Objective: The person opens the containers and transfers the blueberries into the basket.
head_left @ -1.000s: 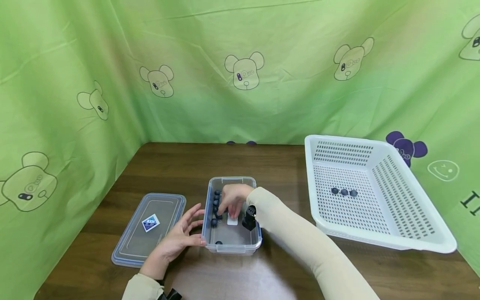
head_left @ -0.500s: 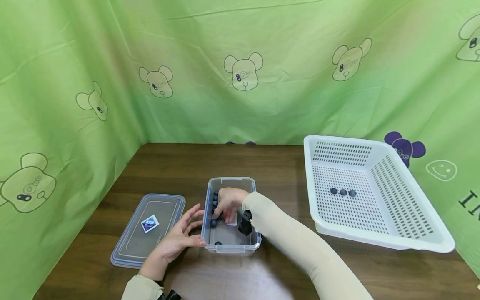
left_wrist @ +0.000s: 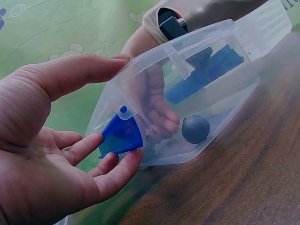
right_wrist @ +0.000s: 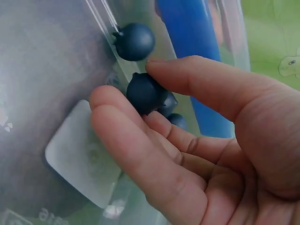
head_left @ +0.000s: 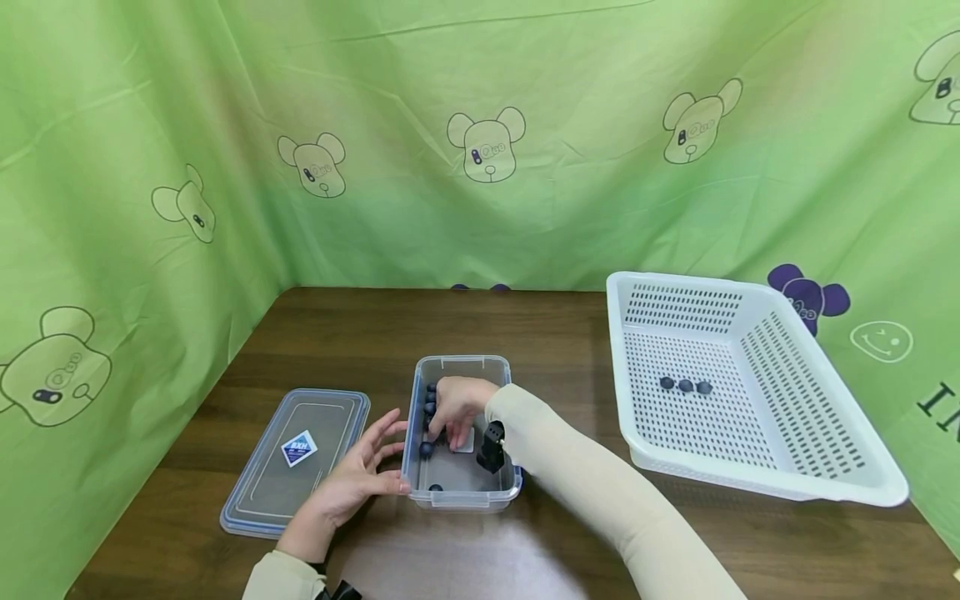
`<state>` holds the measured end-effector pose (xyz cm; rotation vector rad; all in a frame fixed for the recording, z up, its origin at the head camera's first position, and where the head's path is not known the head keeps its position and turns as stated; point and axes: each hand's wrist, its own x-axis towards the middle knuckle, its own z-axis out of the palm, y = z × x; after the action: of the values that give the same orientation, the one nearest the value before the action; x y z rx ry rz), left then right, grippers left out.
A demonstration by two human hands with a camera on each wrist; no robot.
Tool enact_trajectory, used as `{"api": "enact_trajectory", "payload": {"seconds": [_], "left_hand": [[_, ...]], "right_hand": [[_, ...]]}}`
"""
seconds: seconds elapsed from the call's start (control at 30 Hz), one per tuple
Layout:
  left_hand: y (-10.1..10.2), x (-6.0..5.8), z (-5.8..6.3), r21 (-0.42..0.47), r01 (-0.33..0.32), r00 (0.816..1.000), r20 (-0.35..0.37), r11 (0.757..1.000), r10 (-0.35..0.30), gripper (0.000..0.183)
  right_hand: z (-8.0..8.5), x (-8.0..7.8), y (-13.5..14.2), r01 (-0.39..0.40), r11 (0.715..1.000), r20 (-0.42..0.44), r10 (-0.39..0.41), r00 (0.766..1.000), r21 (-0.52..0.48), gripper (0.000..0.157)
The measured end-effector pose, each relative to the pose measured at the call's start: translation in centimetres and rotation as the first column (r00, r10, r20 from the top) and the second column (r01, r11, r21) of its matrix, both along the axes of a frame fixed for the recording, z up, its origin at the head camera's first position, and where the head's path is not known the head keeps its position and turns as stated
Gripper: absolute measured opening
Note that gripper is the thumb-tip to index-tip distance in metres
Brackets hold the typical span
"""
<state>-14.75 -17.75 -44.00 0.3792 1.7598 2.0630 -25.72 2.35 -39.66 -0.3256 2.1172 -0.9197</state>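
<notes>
A clear plastic storage box (head_left: 480,481) with blue side clips stands mid-table. Several dark blueberries, one of them a near blueberry (head_left: 436,488), lie inside, mostly along its left wall. My right hand (head_left: 462,408) reaches into the box. In the right wrist view, its thumb and fingers pinch a blueberry (right_wrist: 145,93), with another blueberry (right_wrist: 135,41) just beyond the thumb. A pale square pad (right_wrist: 84,152) lies on the bottom under the fingers. My left hand (head_left: 358,473) touches the box's left side, thumb at the rim and extended fingers against the blue clip (left_wrist: 123,134).
The box's lid (head_left: 296,462), with a blue-and-white sticker, lies flat on the left. At the right stands a white perforated basket (head_left: 765,483) with 3 blueberries (head_left: 686,386) in a row. A green printed cloth (head_left: 487,225) hangs behind the wooden table (head_left: 525,321).
My right hand has shifted slightly left and nearer inside the box, and its fingers have come around a blueberry. My left hand has stayed at the box's side.
</notes>
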Motion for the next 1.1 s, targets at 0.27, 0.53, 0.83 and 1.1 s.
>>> {"api": "enact_trajectory", "payload": {"seconds": [0.27,0.53,0.83,1.1], "left_hand": [[0.0,0.1,-0.1,0.002,-0.005,1.0,-0.008,1.0,0.005,0.109],[0.0,0.0,0.0,-0.001,-0.007,1.0,-0.011,1.0,0.007,0.108],[0.1,-0.1,-0.2,0.003,-0.003,1.0,-0.02,1.0,0.003,0.109],[0.1,-0.1,-0.2,-0.005,-0.007,1.0,-0.016,1.0,0.007,0.109]], "right_hand": [[1.6,-0.7,1.1,-0.037,0.998,-0.021,0.036,0.999,-0.044,0.007],[3.7,-1.4,2.9,-0.041,0.997,-0.06,0.037,0.998,-0.07,0.005],[6.0,-2.8,6.8,-0.017,0.998,-0.1,0.011,0.995,-0.056,0.005],[7.5,-3.5,12.1,0.034,0.994,-0.116,-0.046,0.992,-0.107,0.009]]}}
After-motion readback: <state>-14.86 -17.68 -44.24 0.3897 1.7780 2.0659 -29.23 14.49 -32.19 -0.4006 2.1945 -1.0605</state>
